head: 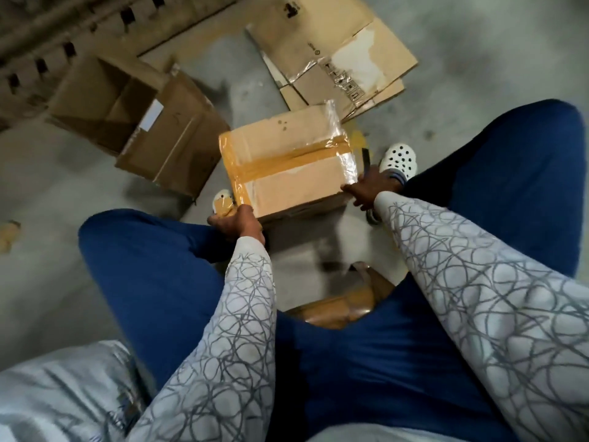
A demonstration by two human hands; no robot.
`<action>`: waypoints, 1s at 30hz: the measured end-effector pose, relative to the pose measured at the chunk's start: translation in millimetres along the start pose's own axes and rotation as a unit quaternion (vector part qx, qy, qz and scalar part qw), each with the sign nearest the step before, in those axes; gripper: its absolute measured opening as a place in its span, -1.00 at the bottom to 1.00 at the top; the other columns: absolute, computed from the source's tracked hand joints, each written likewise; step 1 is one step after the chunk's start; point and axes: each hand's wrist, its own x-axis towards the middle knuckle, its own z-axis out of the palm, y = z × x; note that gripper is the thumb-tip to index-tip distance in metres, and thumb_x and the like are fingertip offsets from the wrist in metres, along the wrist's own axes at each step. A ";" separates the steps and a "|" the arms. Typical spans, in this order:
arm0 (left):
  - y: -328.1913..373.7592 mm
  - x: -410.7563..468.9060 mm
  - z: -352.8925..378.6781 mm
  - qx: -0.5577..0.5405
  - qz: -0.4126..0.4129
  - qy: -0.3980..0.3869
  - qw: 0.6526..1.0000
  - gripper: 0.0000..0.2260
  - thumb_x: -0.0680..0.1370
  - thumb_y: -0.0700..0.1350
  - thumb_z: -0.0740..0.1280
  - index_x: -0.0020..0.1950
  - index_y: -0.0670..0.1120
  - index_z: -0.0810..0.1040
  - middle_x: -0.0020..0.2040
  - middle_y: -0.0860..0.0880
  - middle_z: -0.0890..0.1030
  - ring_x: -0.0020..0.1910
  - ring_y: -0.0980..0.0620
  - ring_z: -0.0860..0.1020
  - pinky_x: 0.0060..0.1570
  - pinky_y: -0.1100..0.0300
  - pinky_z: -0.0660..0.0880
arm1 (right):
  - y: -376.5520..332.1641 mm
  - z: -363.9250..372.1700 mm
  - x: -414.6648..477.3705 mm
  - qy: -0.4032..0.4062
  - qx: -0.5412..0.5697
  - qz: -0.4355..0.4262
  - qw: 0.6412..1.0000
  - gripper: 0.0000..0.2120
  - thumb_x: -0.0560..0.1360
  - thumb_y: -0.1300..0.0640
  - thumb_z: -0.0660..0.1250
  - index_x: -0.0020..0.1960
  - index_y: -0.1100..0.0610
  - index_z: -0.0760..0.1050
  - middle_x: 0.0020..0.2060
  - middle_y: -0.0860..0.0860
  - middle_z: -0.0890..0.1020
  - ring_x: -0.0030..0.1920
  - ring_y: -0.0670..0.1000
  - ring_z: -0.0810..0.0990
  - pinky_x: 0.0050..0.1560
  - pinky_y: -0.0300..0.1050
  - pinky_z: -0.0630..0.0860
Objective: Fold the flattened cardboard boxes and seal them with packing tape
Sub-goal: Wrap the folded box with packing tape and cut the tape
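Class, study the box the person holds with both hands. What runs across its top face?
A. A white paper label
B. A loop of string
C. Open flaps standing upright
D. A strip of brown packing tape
D: a strip of brown packing tape crosses the closed top of the box, which the left hand and right hand hold at its near corners.

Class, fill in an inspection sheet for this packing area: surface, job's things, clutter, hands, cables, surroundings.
Surface: bare concrete floor.
Job's things: taped box between the feet; open box; flattened cardboard.
Clutter: cardboard scrap at left edge.
Hands: left hand grips box's near-left corner; right hand holds near-right corner.
Cables: nothing seen.
Surroundings: more cardboard under the seated person; blurred slotted structure top left.
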 end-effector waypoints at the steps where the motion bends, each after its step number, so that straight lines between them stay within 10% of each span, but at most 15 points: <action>1: -5.8 -1.5 2.2 -0.008 -0.003 0.015 1.000 -0.36 0.38 -0.22 0.40 0.43 -0.06 0.27 0.18 -0.09 0.49 0.13 -0.18 0.53 0.08 -0.01 0.49 | -2.4 3.0 -9.3 0.035 -0.040 -0.010 0.999 -0.22 0.46 -0.22 0.39 0.47 0.19 0.21 0.29 0.16 0.52 0.15 0.24 0.62 0.12 0.11 0.54; 4: -16.0 -19.3 4.1 -0.029 -0.013 0.017 0.999 -0.21 0.40 -0.20 0.40 0.57 0.04 0.16 0.39 -0.13 0.43 0.31 -0.22 0.45 0.30 -0.18 0.43 | -11.8 11.1 -44.9 0.138 -0.011 -0.093 0.986 -0.38 0.53 -0.08 0.38 0.42 0.25 0.30 0.28 0.18 0.46 0.33 0.20 0.42 0.21 0.00 0.37; 9: -29.6 -38.1 -0.9 0.038 0.014 -0.049 0.998 -0.40 0.53 -0.26 0.29 0.55 -0.18 0.22 0.47 -0.21 0.31 0.38 -0.20 0.37 0.30 -0.01 0.38 | -8.5 24.9 -87.4 0.036 0.055 -0.194 0.979 -0.58 0.55 -0.01 0.39 0.29 0.16 0.39 0.04 0.11 0.55 0.07 0.14 0.55 0.01 -0.06 0.40; 17: 3.0 -26.3 -11.1 -0.054 0.104 0.020 0.993 -0.50 0.37 -0.27 0.47 0.27 -0.06 0.43 0.11 -0.01 0.55 0.09 -0.09 0.58 0.13 0.05 0.53 | -5.3 25.5 -111.1 -0.001 0.109 -0.217 0.970 -0.70 0.55 -0.07 0.40 0.08 0.12 0.41 -0.05 0.01 0.57 0.02 0.10 0.57 -0.02 -0.10 0.41; 21: 3.2 -59.6 0.1 -0.055 0.102 -0.170 0.978 -0.80 0.44 -0.12 0.53 -0.03 0.09 0.60 0.17 0.01 0.62 0.16 -0.06 0.56 0.19 -0.06 0.53 | -20.6 11.4 -126.2 -0.009 0.252 -0.256 0.933 -0.69 0.50 -0.09 0.46 -0.03 0.04 0.39 -0.07 -0.02 0.61 0.02 0.03 0.61 0.06 -0.04 0.52; 25: -2.0 -89.8 14.3 -0.120 0.000 -0.361 0.925 -0.78 0.52 -0.15 0.45 0.16 -0.12 0.63 0.19 -0.14 0.66 0.07 -0.09 0.63 -0.03 0.03 0.61 | -12.9 10.9 -130.0 -0.018 0.295 -0.243 0.924 -0.54 0.36 -0.09 0.58 0.02 0.00 0.36 -0.05 -0.04 0.59 0.04 0.01 0.61 0.15 0.05 0.58; 30: -2.9 -94.8 21.4 -0.012 0.080 -0.338 0.938 -0.75 0.40 -0.17 0.56 0.05 -0.17 0.69 0.00 -0.06 0.71 -0.01 -0.07 0.63 -0.08 0.03 0.60 | -1.2 -5.4 -126.7 0.066 0.268 -0.205 0.939 -0.61 0.38 0.03 0.59 -0.09 -0.09 0.36 -0.02 0.02 0.62 0.02 0.09 0.62 0.16 0.16 0.56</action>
